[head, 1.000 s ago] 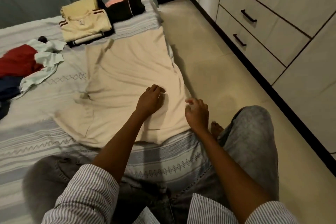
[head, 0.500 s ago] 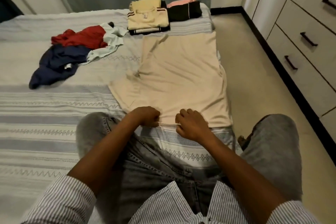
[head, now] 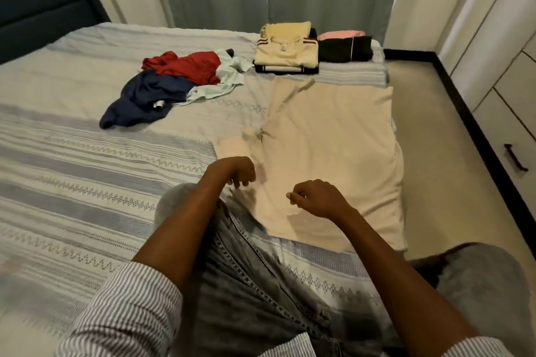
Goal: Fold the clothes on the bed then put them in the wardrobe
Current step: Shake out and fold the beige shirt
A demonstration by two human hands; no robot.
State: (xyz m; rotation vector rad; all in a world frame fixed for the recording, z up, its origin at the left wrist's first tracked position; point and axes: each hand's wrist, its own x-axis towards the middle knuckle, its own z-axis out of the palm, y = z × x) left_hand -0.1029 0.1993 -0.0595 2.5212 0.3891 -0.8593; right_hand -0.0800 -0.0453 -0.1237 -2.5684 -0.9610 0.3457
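A beige shirt [head: 327,148] lies spread flat along the right side of the bed [head: 87,182], with one sleeve out to the left. My left hand [head: 236,172] hovers at the shirt's near left edge, fingers hanging curled. Blurred fabric lies right under the fingertips, and I cannot tell whether they pinch it. My right hand [head: 316,197] is curled just above the shirt's near part; it casts a shadow on the cloth and holds nothing I can see. Unfolded red [head: 185,66], navy [head: 145,98] and pale clothes [head: 223,81] lie heaped further left.
Folded piles sit at the bed's far right corner: cream tops [head: 285,48], and a black and pink stack [head: 345,46]. Wardrobe drawers with dark handles [head: 514,156] line the right wall across a strip of floor [head: 435,153]. My knees in grey jeans [head: 261,284] rest on the bed.
Both hands left the shirt's near hem, which they held half a second ago, and rose above it. The view swung left, showing more of the bed.
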